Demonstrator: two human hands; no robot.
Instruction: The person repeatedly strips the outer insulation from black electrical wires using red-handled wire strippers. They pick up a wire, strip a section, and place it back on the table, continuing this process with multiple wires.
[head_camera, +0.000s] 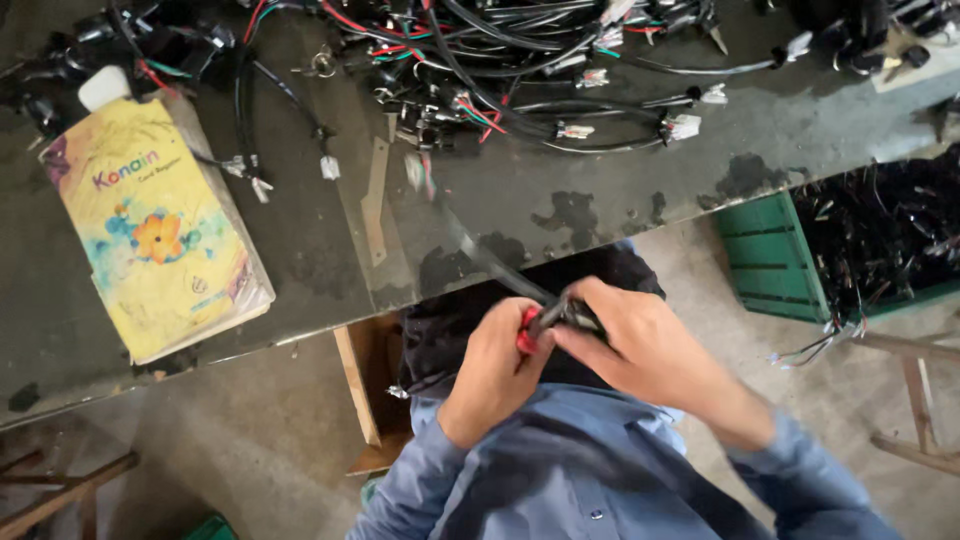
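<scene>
Red-handled cutters (527, 330) sit clenched in the left hand (495, 375), the fingers wrapped tight round the grips just below the table edge. The right hand (640, 345) closes on a black taped cable bundle (500, 270) right beside the tool, pinching it between thumb and fingers so that both hands meet over the person's lap. From that grip the bundle runs up and to the left, over the edge of the dark worn table (300, 250), towards a loose tangle of black, red and green wire harnesses (500, 70) with white plug connectors spread along the far side. A thin flat strip (376, 200) lies on the tabletop near the bundle's path. Further left lies a yellow notebook (155, 230) with a flower on its cover, a small white object (103, 87) touching its top corner. To the right, below the table, stands a green crate (770, 260) filled with dark wire scraps.
</scene>
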